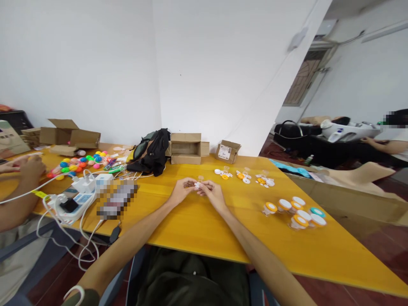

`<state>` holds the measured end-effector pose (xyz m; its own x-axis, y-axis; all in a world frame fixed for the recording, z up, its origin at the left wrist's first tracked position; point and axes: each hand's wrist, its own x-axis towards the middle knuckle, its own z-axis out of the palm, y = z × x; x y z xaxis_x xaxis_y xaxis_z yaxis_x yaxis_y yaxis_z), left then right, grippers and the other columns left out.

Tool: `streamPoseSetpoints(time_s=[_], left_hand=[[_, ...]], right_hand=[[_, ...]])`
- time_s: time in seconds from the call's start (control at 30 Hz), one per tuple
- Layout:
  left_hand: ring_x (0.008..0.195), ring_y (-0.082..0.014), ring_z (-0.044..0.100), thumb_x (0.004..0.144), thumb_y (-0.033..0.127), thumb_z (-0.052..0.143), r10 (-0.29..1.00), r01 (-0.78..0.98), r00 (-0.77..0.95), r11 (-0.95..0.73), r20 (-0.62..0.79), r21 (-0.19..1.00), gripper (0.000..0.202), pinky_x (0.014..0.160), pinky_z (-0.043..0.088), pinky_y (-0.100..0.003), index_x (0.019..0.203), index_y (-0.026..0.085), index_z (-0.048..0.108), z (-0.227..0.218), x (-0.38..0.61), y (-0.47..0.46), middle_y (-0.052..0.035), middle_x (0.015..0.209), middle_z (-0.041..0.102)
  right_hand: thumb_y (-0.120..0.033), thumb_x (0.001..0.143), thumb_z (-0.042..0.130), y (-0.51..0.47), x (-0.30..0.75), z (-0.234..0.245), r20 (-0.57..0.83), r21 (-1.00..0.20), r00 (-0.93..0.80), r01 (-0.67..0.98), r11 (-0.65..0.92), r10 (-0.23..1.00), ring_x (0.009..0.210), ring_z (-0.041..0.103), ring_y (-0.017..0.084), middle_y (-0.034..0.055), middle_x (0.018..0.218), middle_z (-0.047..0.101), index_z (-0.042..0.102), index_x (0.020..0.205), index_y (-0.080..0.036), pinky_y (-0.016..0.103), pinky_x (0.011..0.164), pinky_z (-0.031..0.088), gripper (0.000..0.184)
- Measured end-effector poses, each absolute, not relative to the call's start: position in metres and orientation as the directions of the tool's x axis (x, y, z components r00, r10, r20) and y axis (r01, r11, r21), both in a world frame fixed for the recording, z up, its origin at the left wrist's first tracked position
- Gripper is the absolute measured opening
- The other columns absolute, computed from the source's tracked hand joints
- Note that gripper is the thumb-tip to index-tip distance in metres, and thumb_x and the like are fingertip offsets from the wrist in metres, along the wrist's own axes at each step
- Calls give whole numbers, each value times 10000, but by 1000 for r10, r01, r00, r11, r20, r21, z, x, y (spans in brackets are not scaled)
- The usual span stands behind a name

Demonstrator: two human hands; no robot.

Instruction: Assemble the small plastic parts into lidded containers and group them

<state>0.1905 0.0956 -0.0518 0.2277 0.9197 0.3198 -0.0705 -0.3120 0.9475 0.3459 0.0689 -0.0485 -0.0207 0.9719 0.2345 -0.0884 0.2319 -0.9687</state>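
Observation:
Above the middle of the yellow table, my left hand (184, 190) and my right hand (211, 192) meet around a small white plastic part (197, 185). Fingers of both hands are closed on it, and they cover most of its shape. Just behind it stands a small clear cup (200, 178). To the right of my hands lie groups of loose white and orange parts (225, 175), with more parts (244, 176) and a third group (265, 181) farther right. Nearer on the right stand several clear pieces with orange, white and teal round tops (300, 220).
A power strip (76, 204) with white cables and a phone (117, 202) lie at the left. Behind are a black bag (153, 151), an opened cardboard box (186, 148) and a smaller box (228, 151). Colourful balls (83, 163) lie near a co-worker's hands (30, 168).

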Motion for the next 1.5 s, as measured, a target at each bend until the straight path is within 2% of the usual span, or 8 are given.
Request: streamPoseSetpoints(time_s=[0.23, 0.5, 0.8, 1.0, 1.3, 1.5], left_hand=[[707, -162, 649, 617, 229, 780, 920, -9, 216, -333, 327, 943, 147, 739, 519, -286, 747, 182, 730, -49, 190, 93, -18, 745, 735], [701, -159, 640, 592, 303, 805, 916, -44, 221, -334, 335, 942, 227, 743, 525, -293, 755, 182, 701, -49, 190, 94, -18, 745, 729], [773, -182, 693, 610, 296, 809, 917, -90, 270, -279, 293, 956, 229, 814, 537, -319, 754, 176, 677, -47, 190, 93, -28, 773, 744], [751, -179, 695, 621, 302, 802, 919, -92, 271, -270, 285, 958, 223, 804, 547, -318, 763, 173, 688, -50, 191, 93, -34, 768, 750], [753, -196, 702, 550, 324, 846, 933, -147, 252, -224, 255, 963, 278, 823, 552, -347, 730, 165, 706, -51, 191, 96, -49, 775, 761], [810, -208, 709, 541, 314, 853, 936, -159, 264, -196, 233, 968, 281, 858, 544, -351, 747, 170, 726, -49, 190, 94, -55, 826, 770]], right_hand=[[-609, 626, 744, 67, 344, -48, 272, -962, 9, -29, 273, 962, 542, 672, 183, 52, 666, 734, 647, 707, -208, 306, 542, 555, 420], [-606, 682, 699, 67, 342, -51, 320, -947, 6, 33, 320, 947, 562, 666, 186, 36, 687, 733, 643, 730, -224, 316, 564, 560, 389], [-590, 727, 658, 69, 343, -53, 397, -914, 36, 108, 391, 917, 557, 629, 181, 20, 648, 705, 656, 706, -224, 310, 576, 531, 367], [-589, 737, 642, 68, 340, -53, 435, -896, 58, 131, 425, 899, 533, 610, 179, 19, 631, 704, 638, 686, -237, 313, 575, 513, 356], [-598, 669, 702, 67, 339, -51, 344, -939, 30, 26, 344, 938, 553, 642, 186, 29, 650, 698, 608, 689, -227, 310, 548, 534, 383], [-550, 657, 714, 68, 340, -50, 331, -944, 14, 14, 330, 944, 586, 619, 159, 12, 694, 680, 623, 760, -219, 278, 555, 523, 359]])
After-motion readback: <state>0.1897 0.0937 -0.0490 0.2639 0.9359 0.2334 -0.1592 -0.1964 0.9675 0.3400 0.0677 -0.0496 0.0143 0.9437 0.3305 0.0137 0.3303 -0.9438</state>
